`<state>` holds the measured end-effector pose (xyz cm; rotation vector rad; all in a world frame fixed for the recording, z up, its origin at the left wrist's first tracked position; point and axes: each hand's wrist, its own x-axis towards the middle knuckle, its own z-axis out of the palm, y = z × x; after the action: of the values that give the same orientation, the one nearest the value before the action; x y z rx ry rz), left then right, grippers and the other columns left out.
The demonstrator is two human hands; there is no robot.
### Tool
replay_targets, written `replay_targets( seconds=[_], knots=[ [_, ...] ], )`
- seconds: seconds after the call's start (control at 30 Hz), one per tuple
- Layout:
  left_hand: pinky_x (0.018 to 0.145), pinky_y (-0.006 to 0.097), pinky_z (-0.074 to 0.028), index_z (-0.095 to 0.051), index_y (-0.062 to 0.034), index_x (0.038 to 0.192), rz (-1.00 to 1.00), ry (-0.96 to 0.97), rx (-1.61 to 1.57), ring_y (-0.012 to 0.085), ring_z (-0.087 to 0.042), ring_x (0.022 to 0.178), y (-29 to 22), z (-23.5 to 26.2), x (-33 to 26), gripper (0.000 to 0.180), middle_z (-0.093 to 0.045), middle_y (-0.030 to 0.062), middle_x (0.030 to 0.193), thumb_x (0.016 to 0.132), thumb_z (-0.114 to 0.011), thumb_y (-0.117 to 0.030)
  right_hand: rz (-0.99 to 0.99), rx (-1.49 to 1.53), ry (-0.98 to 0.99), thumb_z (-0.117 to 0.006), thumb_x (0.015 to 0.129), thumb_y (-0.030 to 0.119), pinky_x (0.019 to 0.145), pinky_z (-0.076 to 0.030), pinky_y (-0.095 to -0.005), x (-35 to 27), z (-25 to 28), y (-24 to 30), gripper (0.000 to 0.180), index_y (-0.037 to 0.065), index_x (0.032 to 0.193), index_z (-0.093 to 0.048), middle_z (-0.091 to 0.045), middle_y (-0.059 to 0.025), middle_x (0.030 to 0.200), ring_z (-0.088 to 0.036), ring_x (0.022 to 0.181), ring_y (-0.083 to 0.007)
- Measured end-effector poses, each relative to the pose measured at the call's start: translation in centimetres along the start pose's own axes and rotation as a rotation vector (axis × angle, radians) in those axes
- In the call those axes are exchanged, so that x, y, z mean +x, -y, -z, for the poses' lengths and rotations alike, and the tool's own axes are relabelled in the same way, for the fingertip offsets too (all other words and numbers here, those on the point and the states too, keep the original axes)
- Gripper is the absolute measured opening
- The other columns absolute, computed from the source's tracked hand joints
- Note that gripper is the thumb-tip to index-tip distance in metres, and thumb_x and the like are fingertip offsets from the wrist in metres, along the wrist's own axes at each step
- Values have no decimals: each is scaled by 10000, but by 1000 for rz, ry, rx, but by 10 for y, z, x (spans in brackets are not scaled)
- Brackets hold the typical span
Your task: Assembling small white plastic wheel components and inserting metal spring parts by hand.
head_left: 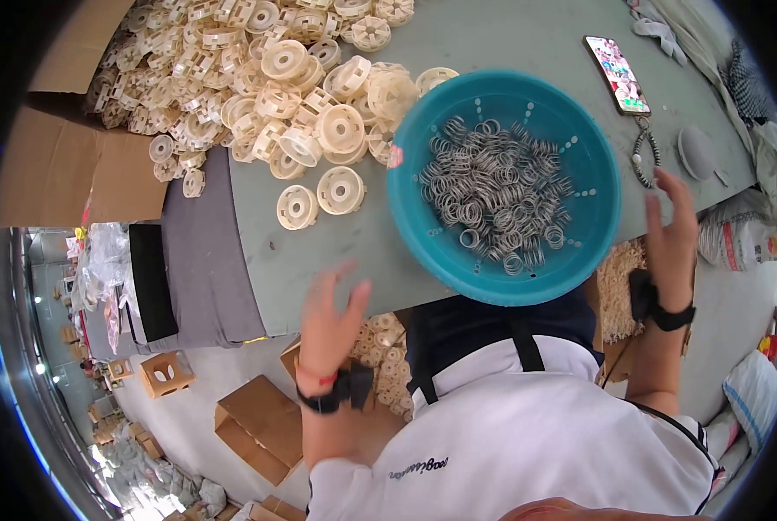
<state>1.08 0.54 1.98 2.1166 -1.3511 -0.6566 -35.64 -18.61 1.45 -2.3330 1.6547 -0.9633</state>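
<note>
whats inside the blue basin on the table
The teal blue basin holds a loose heap of small metal coil springs, piled mostly in the middle. Small holes show in its bare wall. The bottom under the heap is covered, so anything beneath cannot be seen.

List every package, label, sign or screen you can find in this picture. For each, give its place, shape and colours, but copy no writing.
Phone: far right of the table, flat rectangle, lit screen in mixed colours.
Sticker: on the left rim of the teal basin, small, red and white.
Cardboard box: upper left, brown, flaps open.
Small cartons: on the floor below the table, brown.
Sack: right of the table, white with red print.
</note>
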Motion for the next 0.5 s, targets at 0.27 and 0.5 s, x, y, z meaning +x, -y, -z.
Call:
replay_targets(
  seconds=[0.27,0.5],
  knots=[
    [951,404,-391,-526,-7,1117,-305,-390,436,347,-475,1157,33,-29,91,294,-497,199,1243,868,-589,-152,418,338,154,-662,763,27,816,-469,-372,7,-9,96,256,10,1012,-603,-602,-132,1026,-590,941,-304],
    [918,346,-436,-428,-9,1152,15,68,-1470,188,-530,1095,-74,-17,33,320,-543,114,1155,968,-470,-267,299,584,281,-644,791,50,792,-477,-361,4,-10,99,272,7,1055,-593,-601,-145,1022,-592,922,-305]
  ],
)
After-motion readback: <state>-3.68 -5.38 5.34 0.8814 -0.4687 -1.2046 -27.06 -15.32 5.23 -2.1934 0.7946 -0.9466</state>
